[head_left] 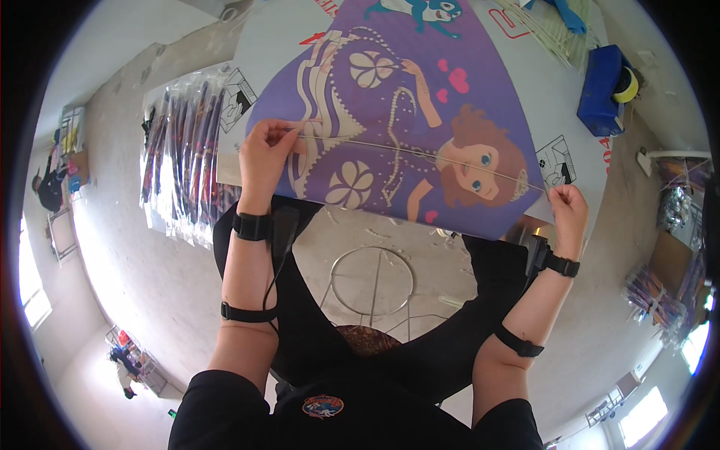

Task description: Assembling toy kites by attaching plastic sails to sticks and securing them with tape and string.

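A purple printed kite sheet [300, 90] with a cartoon princess lies across the board in front of me. Over it, a thin pale string [367, 142] runs nearly straight from hand to hand. My left hand [268, 146] pinches one end above the sheet's left part, thumb against fingers. At the sheet's right corner, my right hand [568, 206] has its fingers closed on the other end. Whether the string touches the sheet all along cannot be told.
Clear-bagged, dark packed items [184, 142] lie left of the sheet. A blue tape dispenser [600, 90] with yellow tape and several thin pale rods [544, 34] are at the upper right. Below the board stands a round metal stool frame [373, 281], between my legs.
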`<state>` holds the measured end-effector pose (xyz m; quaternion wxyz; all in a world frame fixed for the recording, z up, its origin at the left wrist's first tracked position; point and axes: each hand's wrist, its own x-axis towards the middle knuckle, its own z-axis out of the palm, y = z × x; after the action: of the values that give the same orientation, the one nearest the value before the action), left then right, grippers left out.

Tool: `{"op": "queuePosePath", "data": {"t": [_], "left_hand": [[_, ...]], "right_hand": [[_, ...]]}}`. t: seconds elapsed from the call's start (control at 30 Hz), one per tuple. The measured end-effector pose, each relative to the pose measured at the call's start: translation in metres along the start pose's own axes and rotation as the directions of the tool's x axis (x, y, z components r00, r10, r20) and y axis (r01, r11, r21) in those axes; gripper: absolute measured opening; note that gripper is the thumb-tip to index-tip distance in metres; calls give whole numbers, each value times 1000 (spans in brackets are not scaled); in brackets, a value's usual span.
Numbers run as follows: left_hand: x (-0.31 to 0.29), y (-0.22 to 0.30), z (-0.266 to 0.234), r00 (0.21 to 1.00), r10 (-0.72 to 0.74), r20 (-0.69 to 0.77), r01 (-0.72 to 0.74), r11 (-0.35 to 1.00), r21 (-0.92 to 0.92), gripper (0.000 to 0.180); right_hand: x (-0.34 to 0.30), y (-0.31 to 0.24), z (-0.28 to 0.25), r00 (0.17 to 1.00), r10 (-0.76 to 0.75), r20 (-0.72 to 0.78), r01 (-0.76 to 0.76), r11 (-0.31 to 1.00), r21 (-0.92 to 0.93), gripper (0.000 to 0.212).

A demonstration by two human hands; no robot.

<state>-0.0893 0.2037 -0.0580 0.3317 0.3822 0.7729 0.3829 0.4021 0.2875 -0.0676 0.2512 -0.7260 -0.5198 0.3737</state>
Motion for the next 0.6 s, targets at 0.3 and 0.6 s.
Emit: {"op": "queuePosePath", "data": {"t": [0.3,0.6], "left_hand": [[-4,5,7,996,53,-74,-42,989,142,14],[-4,1,11,986,121,-118,-85,959,272,15]], "right_hand": [[0,0,0,1000,-19,-15,19,999,-46,7],[1,1,0,999,-39,-28,36,995,-90,8]]}}
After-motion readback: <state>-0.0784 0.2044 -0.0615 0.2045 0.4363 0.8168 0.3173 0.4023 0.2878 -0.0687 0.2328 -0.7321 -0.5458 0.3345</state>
